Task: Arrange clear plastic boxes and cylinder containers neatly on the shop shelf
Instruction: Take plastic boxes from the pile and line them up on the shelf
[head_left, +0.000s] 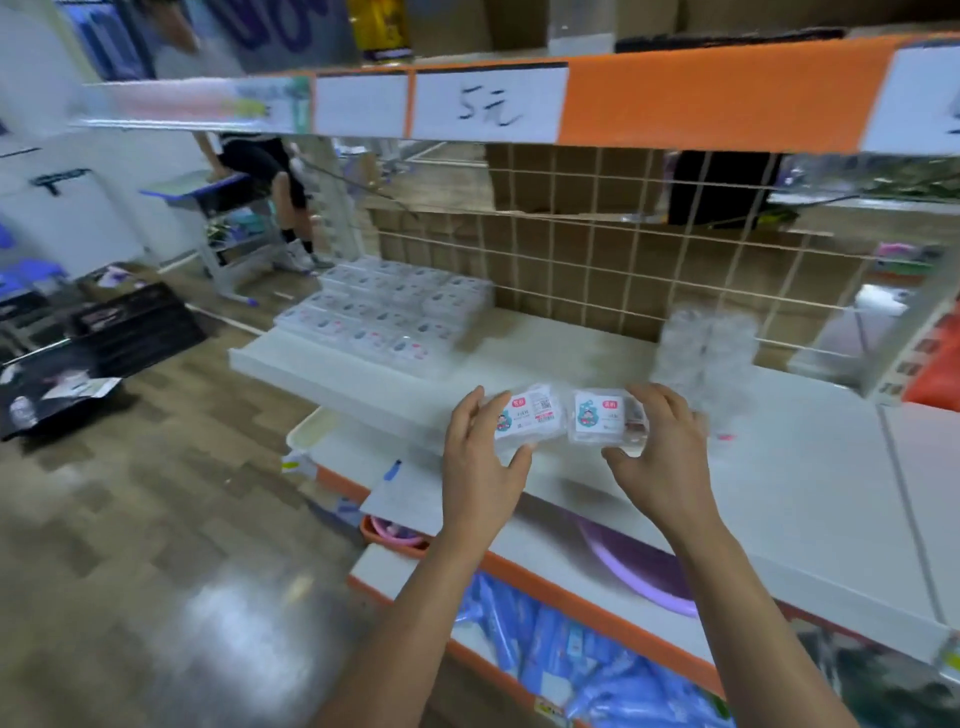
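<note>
ahead, bare shelf (597, 358) (boxes (395, 312) leftward)

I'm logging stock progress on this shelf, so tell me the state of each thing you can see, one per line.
left hand: holding a clear box
right hand: holding a second clear box
left clear box: closed, label up
right clear box: closed, label up
stacked boxes: tidy rows at shelf's left end
cylinder containers: upright, blurred
shelf: mostly bare
</note>
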